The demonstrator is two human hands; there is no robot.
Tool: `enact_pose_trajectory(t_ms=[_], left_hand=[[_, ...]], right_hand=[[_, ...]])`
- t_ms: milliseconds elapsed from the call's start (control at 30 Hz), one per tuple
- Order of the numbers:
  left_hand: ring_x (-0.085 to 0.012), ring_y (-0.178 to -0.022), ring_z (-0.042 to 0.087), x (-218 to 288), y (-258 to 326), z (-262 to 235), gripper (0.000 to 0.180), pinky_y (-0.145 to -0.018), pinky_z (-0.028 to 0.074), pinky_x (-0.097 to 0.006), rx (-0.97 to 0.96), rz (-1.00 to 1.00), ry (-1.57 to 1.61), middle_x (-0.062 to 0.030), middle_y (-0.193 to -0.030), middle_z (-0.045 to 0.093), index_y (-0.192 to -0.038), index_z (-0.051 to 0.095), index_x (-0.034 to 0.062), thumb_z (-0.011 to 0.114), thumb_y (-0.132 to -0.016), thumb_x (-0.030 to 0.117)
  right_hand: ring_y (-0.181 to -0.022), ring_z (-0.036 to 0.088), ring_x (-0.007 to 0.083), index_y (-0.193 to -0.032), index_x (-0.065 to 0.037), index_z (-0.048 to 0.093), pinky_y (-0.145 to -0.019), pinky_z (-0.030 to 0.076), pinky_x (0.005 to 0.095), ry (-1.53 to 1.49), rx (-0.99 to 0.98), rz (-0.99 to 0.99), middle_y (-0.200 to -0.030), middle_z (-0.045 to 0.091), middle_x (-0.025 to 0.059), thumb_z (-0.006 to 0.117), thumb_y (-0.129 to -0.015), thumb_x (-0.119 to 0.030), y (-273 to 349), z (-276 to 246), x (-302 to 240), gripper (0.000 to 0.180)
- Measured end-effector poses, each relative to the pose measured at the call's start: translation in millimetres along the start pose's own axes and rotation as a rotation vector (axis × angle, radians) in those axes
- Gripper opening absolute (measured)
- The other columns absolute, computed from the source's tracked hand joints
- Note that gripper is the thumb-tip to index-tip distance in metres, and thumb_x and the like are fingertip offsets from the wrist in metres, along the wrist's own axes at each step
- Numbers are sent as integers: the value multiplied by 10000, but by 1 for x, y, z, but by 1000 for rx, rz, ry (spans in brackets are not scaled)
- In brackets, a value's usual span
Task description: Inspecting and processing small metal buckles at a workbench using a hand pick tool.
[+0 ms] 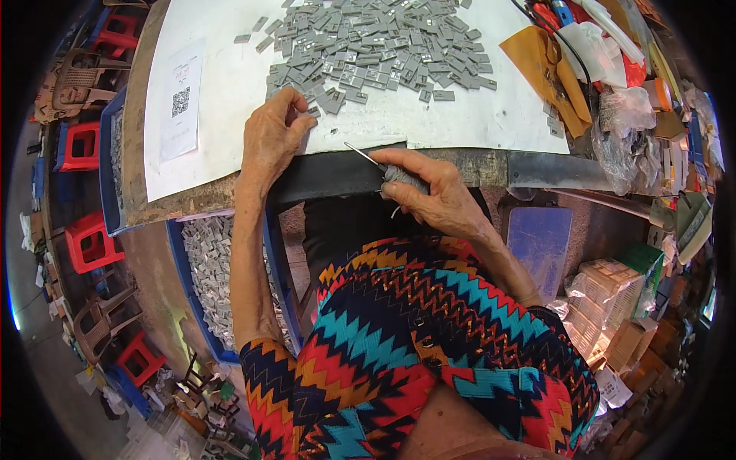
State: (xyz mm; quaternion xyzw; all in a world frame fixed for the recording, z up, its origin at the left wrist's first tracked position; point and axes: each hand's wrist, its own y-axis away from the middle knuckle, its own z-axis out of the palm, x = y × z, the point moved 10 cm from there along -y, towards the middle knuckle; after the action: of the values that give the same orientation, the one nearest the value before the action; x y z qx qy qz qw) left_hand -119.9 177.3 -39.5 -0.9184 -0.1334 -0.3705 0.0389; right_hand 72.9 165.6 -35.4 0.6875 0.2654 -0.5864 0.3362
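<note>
A large pile of small flat grey rectangular pieces [368,54] spreads over white sheeting [230,100] on the worktable. At the pile's near left edge, my left hand [274,132] is closed, thumb and index finger pinching one small grey piece [313,112]. Near the table's front edge my right hand [437,192] wraps round a hand tool with a grey wrapped handle [405,178]. Its thin metal shaft [360,152] points up and left toward the left hand, its tip apart from the piece. The fingers partly hide the handle.
A paper with a square code [181,103] lies on the left. Brown cloth or leather [548,77], plastic bags [625,138] and cables crowd the right. Below the table, a blue crate [184,268] holds more grey pieces. Red stools [80,146] stand at far left.
</note>
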Motion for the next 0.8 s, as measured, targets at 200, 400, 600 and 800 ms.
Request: enact_pose_trajectory(t_ms=[200,400,600,800], left_hand=[[-285,-628,489,24,7,-2,192,-594,405,-349,59,243,-124,-123,-694,486,-832,465,30,625,-742,87],[-126,-589,454,5,17,-9,150,-524,356,-242,87,-14,522,-42,-686,497,-859,479,43,613,-807,87],[-76,-562,364,17,39,32,153,-514,320,-193,-70,-186,1562,-78,-757,503,-958,498,25,584,-838,65],[-89,-602,394,40,43,57,289,-544,327,-201,-152,-187,1882,-98,-804,514,-1104,487,-43,568,-841,47]], right_hand=[[-533,441,14,-1200,-76,517,-455,353,165,-31,-2,-7,-751,573,-9,565,-845,-96,0,0,-3,359],[-531,456,12,-1206,-67,511,-453,368,159,-47,32,-32,-759,586,-1,563,-845,-82,2,-5,-6,365],[-521,464,21,-1207,-48,505,-438,373,161,-79,53,77,-759,602,23,564,-854,-95,3,-9,-6,361],[-516,453,26,-1205,-36,505,-454,373,167,-148,109,51,-673,536,-15,563,-857,-94,5,-16,-12,358]])
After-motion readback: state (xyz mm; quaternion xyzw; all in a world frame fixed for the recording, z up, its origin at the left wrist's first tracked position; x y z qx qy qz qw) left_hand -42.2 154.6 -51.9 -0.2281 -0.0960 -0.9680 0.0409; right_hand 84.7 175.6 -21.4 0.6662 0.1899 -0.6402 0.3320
